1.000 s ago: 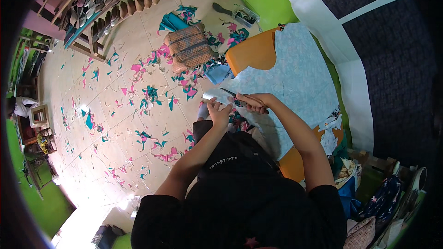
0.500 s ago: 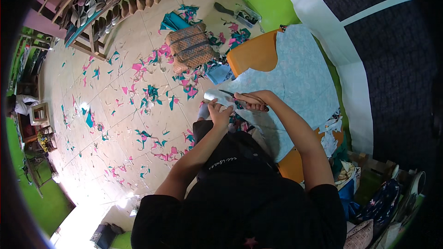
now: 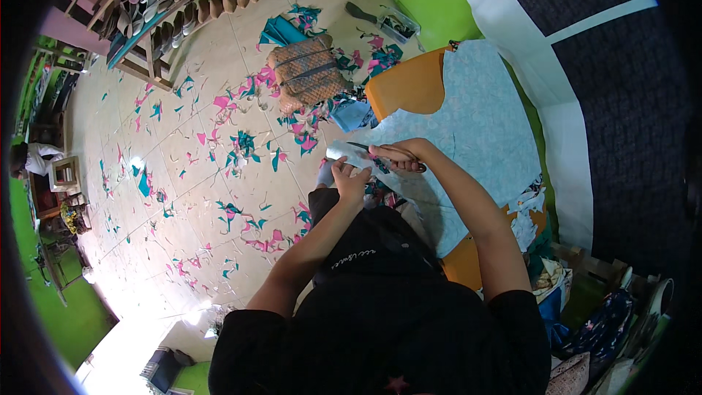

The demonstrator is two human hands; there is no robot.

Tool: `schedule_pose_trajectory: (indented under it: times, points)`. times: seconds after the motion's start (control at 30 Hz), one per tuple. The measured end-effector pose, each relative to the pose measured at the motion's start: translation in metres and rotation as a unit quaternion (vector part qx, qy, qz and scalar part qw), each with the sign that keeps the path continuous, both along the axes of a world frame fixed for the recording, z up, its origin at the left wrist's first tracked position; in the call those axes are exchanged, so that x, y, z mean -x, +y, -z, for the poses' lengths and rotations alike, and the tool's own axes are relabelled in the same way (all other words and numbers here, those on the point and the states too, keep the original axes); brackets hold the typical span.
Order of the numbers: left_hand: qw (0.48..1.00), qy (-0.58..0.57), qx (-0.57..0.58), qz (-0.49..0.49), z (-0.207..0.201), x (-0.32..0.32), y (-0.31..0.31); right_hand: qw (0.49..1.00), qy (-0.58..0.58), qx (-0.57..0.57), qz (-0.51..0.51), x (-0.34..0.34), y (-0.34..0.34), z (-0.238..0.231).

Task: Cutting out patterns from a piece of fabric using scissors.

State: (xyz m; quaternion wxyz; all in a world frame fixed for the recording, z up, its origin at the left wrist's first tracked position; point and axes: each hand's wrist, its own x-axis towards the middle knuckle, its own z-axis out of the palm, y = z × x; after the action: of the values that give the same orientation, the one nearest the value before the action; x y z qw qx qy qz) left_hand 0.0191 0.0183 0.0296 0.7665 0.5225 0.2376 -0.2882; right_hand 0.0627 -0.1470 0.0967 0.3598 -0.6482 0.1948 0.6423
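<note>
To the left of the orange table (image 3: 406,88), a big pale tile floor (image 3: 196,212). To the right of the table, tall dark sheets (image 3: 625,132) with a white strip (image 3: 601,20). Far off to the left, past the table's far end, a long wooden rack (image 3: 151,62) full of shoes (image 3: 228,1). Across most of the table, a thin light blue cloth (image 3: 490,110) with a faint pattern, spilling past the table's left edge. Just left of the table's far part, a brown puffy bundle (image 3: 308,82) with dark straps. Past the table's far end, a small clear box (image 3: 415,28). Off the table's left edge, the left hand (image 3: 351,181), curled, right by the cloth's loose end. Cannot tell about a pinch or just a touch there. Closer to the table, over the cloth, the right hand (image 3: 401,158), wrapped around the handles of dark scissors (image 3: 358,146), pointing left, away from the table. Too small to tell about a gap between the blades. Pink and blue-green scraps (image 3: 241,145), all over the floor left of the table.
</note>
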Motion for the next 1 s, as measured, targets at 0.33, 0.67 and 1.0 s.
schedule_pose_trajectory:
  times: [0.33,0.67,1.0]
  points:
    - [1.000,-0.006,0.023,0.005,0.000,-0.001,0.002,0.999,0.032,0.038,-0.006,-0.016,0.010,-0.001]
    - [1.000,0.002,0.026,0.004,-0.002,-0.003,0.005,0.997,0.066,0.003,0.034,-0.019,0.015,0.000]
    - [1.000,0.011,0.014,0.016,0.003,-0.004,0.011,0.993,0.092,-0.003,0.072,-0.017,0.012,0.008]
